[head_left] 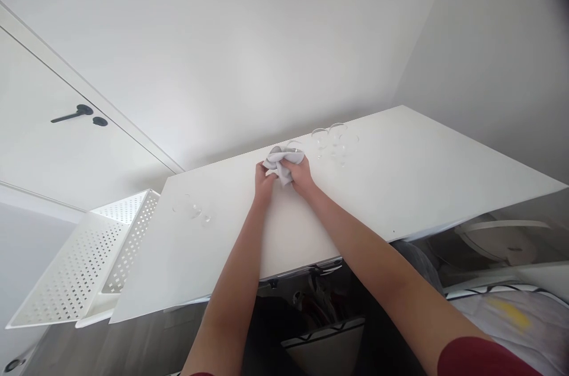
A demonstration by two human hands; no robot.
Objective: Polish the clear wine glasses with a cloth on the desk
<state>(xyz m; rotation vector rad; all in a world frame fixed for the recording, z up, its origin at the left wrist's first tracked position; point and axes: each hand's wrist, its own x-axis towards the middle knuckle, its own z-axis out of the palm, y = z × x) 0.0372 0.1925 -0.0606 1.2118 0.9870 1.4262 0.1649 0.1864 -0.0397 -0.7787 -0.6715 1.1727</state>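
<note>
A light grey cloth (284, 158) is bunched between my two hands over the far middle of the white table. My left hand (264, 181) curls around its left side, thumb toward the middle. With thumb and fingers, my right hand (302, 175) grips the right side. Behind the cloth's upper edge shows the curved rim of a clear glass (294, 143). The rest of that glass is hidden, so I cannot tell whether it is held or standing. Just right of my right hand are several clear stemmed glasses (338, 137), close together.
More clear glassware (192, 209) sits on the left part of the white table (391, 174). A white perforated rack (80, 263) adjoins the left edge. A wall runs behind the table, and a door with a black handle (73, 114) is at left. Shoes (317, 302) show below the front edge.
</note>
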